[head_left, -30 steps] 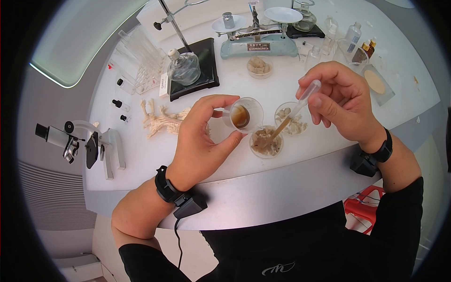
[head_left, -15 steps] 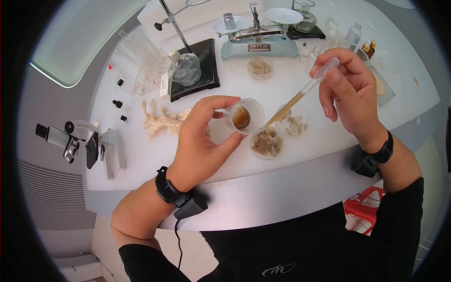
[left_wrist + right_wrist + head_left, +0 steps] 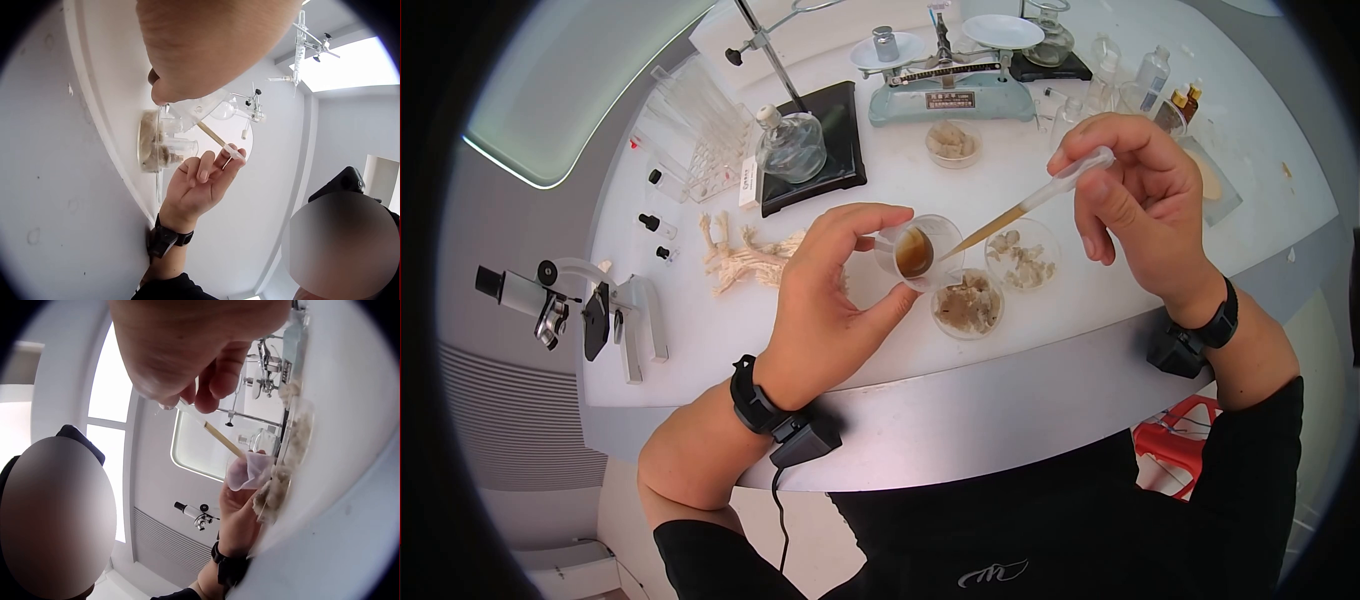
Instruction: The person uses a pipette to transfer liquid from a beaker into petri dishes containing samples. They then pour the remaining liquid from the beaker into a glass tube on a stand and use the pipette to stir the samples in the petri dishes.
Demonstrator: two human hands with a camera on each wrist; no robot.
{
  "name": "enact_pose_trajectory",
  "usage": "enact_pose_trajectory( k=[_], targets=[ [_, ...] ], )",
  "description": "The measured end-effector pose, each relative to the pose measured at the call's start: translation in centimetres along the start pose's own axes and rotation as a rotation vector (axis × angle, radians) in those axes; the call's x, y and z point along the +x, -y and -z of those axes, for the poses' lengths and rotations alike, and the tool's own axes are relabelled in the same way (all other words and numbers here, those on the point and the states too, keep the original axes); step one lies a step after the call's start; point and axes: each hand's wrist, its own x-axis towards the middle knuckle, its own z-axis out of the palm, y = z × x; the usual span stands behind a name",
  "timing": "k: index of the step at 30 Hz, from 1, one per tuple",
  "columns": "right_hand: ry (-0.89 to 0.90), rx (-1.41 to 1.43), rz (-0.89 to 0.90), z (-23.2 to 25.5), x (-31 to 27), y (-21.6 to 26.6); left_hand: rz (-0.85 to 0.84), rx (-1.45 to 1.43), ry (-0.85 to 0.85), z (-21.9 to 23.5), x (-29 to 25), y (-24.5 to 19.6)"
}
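Observation:
My left hand [image 3: 825, 290] grips a small clear plastic beaker [image 3: 941, 236], tilted with its mouth toward me. Brown liquid [image 3: 914, 252] pools inside. In my right hand [image 3: 1140, 200], thumb and fingers pinch a plastic dropper [image 3: 1012, 213] by its bulb end. Brownish liquid fills the dropper's lower stem, and its tip reaches the beaker's right rim. Just below the beaker sits a petri dish [image 3: 1001, 312] of wet brownish torn pieces [image 3: 968, 300]. Beside it, under the dropper, a second petri dish [image 3: 1059, 256] holds paler pieces [image 3: 1025, 265].
A balance scale [image 3: 950, 100] stands at the back, with another petri dish [image 3: 953, 161] before it. Left of my left hand lie a pale root-like bundle [image 3: 745, 255], a glass alcohol lamp [image 3: 792, 148] and a microscope [image 3: 625, 310]. Glass bottles [image 3: 1150, 75] stand back right.
My right hand has drawn the dropper up out of the brownish dish, then over to the left, bringing its tip to the beaker's rim. The left hand has barely moved.

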Motion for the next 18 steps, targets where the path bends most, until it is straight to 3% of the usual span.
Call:
enact_pose_trajectory(
  k=[18],
  targets=[
    [-0.018, -0.025, 0.003, -0.20, 0.17, 0.02, 0.025, -0.021, 0.000, -0.16, -0.08, 0.08]
  ],
)
